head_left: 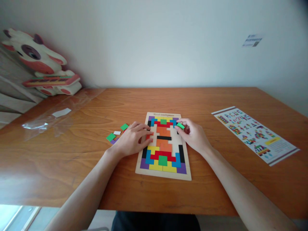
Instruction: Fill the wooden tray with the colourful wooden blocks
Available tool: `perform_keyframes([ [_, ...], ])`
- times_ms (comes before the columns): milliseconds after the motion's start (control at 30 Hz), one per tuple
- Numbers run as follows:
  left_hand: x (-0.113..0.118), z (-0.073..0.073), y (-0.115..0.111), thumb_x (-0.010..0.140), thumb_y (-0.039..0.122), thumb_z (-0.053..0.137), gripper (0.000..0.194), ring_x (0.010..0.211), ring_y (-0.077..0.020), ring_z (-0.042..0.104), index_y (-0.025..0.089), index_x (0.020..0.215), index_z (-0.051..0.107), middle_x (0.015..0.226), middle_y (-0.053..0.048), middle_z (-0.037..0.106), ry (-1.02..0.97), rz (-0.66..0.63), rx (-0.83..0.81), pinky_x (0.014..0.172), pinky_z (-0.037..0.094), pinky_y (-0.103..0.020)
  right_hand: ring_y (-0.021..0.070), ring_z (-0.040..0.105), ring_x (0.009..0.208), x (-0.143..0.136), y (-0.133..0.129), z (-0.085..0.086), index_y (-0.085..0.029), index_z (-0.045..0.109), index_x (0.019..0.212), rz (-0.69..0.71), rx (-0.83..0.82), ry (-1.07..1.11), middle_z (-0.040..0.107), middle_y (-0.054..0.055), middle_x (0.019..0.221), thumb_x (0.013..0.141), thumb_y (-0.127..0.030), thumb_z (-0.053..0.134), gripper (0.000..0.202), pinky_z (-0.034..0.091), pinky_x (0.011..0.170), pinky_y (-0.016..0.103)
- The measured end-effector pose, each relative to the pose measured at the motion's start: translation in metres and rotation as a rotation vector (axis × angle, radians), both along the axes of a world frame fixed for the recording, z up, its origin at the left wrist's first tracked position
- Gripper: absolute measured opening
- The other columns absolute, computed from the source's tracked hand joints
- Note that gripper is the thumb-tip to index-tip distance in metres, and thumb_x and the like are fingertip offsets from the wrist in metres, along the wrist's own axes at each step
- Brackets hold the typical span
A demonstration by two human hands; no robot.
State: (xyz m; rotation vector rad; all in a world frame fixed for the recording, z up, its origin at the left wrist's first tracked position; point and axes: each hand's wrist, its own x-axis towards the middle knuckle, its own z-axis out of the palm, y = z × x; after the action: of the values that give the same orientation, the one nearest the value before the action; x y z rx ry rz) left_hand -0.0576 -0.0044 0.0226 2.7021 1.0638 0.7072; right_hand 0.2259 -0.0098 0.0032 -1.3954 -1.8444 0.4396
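A wooden block puzzle board (pixel 163 177) lies flat on the table, partly filled with coloured pieces and with bare wood showing in its middle. My right hand (pixel 193 133) is at the board's upper right edge, pinching a green puzzle piece (pixel 180 125) between thumb and fingers. Across the board's left edge rests my left hand (pixel 132 139), palm down with fingers stretched out and apart. Its fingertips are by a red puzzle piece (pixel 149 135); whether they press on it I cannot tell. A black bar piece (pixel 164 138) lies across the board's centre.
Loose pieces, including a green square (pixel 111 137) and a white one (pixel 117 132), lie left of the board, partly behind my left hand. A printed pattern sheet (pixel 256 134) is at right. A clear plastic bag (pixel 62 112) and a cow-shaped toy keyboard (pixel 51 80) are at left.
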Motion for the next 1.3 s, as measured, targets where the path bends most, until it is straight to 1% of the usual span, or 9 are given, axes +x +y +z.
perform_keyframes([
  [133, 0.001, 0.003, -0.002, 0.092, 0.022, 0.056, 0.035, 0.11, -0.025, 0.06, 0.024, 0.126, 0.066, 0.125, -0.008, 0.069, -0.003, -0.118, -0.012, 0.097, 0.049, -0.043, 0.0144, 0.055, 0.056, 0.001, 0.0, -0.001, -0.023, 0.062, 0.107, -0.001, -0.015, -0.002, 0.068, 0.002, 0.081, 0.09, -0.043, 0.06, 0.027, 0.046, 0.059, 0.032],
  [233, 0.001, 0.005, -0.004, 0.087, 0.012, 0.053, 0.047, 0.107, -0.0245, 0.061, 0.023, 0.131, 0.062, 0.11, -0.007, 0.074, -0.009, -0.193, -0.04, 0.094, 0.051, -0.042, 0.0142, 0.054, 0.056, 0.001, 0.0, 0.0, -0.023, 0.063, 0.107, -0.002, -0.015, 0.002, 0.068, 0.003, 0.083, 0.09, -0.044, 0.06, 0.027, 0.047, 0.059, 0.032],
  [333, 0.0, 0.006, -0.004, 0.08, 0.01, 0.05, 0.051, 0.098, -0.0243, 0.064, 0.021, 0.128, 0.065, 0.092, -0.006, 0.074, 0.0, -0.189, -0.025, 0.088, 0.052, -0.041, 0.0143, 0.054, 0.055, 0.001, 0.0, 0.001, -0.023, 0.063, 0.106, -0.004, -0.005, 0.004, 0.068, 0.003, 0.083, 0.09, -0.046, 0.059, 0.028, 0.047, 0.059, 0.032],
  [533, -0.006, 0.007, 0.0, 0.078, 0.01, 0.049, 0.049, 0.092, -0.0234, 0.066, 0.02, 0.122, 0.068, 0.088, -0.005, 0.075, 0.005, -0.175, 0.005, 0.087, 0.051, -0.041, 0.015, 0.055, 0.056, 0.001, 0.0, 0.0, -0.023, 0.063, 0.106, -0.002, -0.008, -0.002, 0.068, 0.003, 0.081, 0.09, -0.047, 0.06, 0.029, 0.047, 0.058, 0.032],
  [700, -0.011, 0.005, 0.002, 0.08, 0.013, 0.051, 0.04, 0.088, -0.0229, 0.067, 0.021, 0.114, 0.071, 0.09, -0.006, 0.074, 0.004, -0.127, 0.039, 0.085, 0.05, -0.04, 0.0154, 0.057, 0.058, 0.001, -0.001, 0.003, -0.022, 0.063, 0.11, 0.023, -0.003, -0.007, 0.07, 0.004, 0.086, 0.091, -0.042, 0.059, 0.028, 0.048, 0.06, 0.033],
  [833, -0.013, 0.006, 0.002, 0.081, 0.014, 0.051, 0.038, 0.087, -0.0217, 0.067, 0.022, 0.113, 0.071, 0.088, -0.005, 0.074, -0.015, -0.118, 0.03, 0.085, 0.05, -0.039, 0.0181, 0.064, 0.072, -0.001, -0.003, 0.007, -0.024, 0.066, 0.114, 0.16, 0.065, -0.039, 0.071, 0.007, 0.101, 0.097, -0.034, 0.052, 0.024, 0.052, 0.07, 0.036],
  [1000, -0.02, 0.011, 0.006, 0.086, 0.014, 0.05, 0.033, 0.089, -0.022, 0.065, 0.02, 0.112, 0.071, 0.093, -0.006, 0.074, -0.023, -0.033, 0.081, 0.085, 0.05, -0.039, 0.0157, 0.062, 0.068, -0.005, -0.006, 0.009, -0.024, 0.071, 0.1, 0.31, 0.074, -0.064, 0.069, 0.006, 0.095, 0.096, -0.036, 0.056, 0.019, 0.051, 0.064, 0.033],
  [1100, -0.025, 0.011, 0.009, 0.088, 0.016, 0.051, 0.029, 0.096, -0.0231, 0.064, 0.018, 0.111, 0.07, 0.106, -0.009, 0.073, 0.014, 0.035, 0.121, 0.089, 0.05, -0.039, 0.0155, 0.062, 0.069, -0.005, -0.007, 0.008, -0.023, 0.069, 0.093, 0.313, 0.068, -0.06, 0.068, 0.006, 0.093, 0.094, -0.038, 0.06, 0.017, 0.051, 0.063, 0.031],
  [1300, -0.037, 0.009, 0.014, 0.092, 0.019, 0.05, 0.027, 0.096, -0.0226, 0.062, 0.019, 0.11, 0.07, 0.109, -0.008, 0.071, 0.144, 0.129, 0.168, 0.09, 0.05, -0.039, 0.0156, 0.061, 0.068, -0.005, -0.005, 0.005, -0.022, 0.062, 0.092, 0.26, 0.095, -0.138, 0.065, 0.006, 0.093, 0.094, -0.04, 0.061, 0.018, 0.052, 0.065, 0.033],
])
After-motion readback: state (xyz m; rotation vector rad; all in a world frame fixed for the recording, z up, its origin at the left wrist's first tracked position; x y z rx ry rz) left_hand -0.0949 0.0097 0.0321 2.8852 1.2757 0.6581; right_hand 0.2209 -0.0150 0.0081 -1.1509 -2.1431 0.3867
